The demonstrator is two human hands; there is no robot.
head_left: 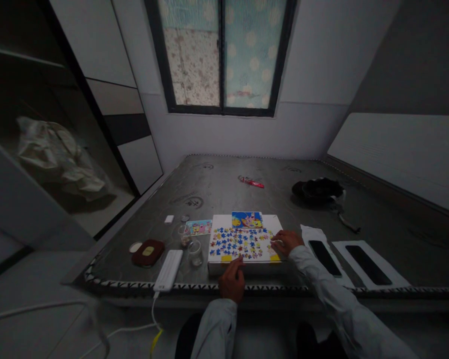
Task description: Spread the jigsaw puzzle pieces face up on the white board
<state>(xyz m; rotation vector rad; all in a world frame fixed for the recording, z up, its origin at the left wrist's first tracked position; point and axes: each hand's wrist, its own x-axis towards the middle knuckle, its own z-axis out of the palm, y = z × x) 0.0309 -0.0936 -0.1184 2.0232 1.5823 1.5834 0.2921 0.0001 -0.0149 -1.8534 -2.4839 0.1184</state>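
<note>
A white box point(247, 267) lies flat near the front edge of the bed, with many small jigsaw puzzle pieces point(230, 243) spread over its top, mostly blue, with some yellow and pink. Across the back of the box lies a colourful cartoon picture card point(247, 220). My right hand point(287, 242) is over the box's right side, its fingertips bent together at the pieces there; what they pinch is too small to make out. My left hand point(232, 280) rests at the front edge of the box, fingers loosely stretched towards the nearest pieces and holding nothing visible.
Left of the box are another cartoon card point(199, 227), a clear glass point(195, 253), a plastic cup point(184, 235), a white power bank point(168, 270) with a cable, and a brown pouch point(148, 253). Two dark phone-like slabs point(325, 258) lie rightward; a black bag point(317, 190) sits behind.
</note>
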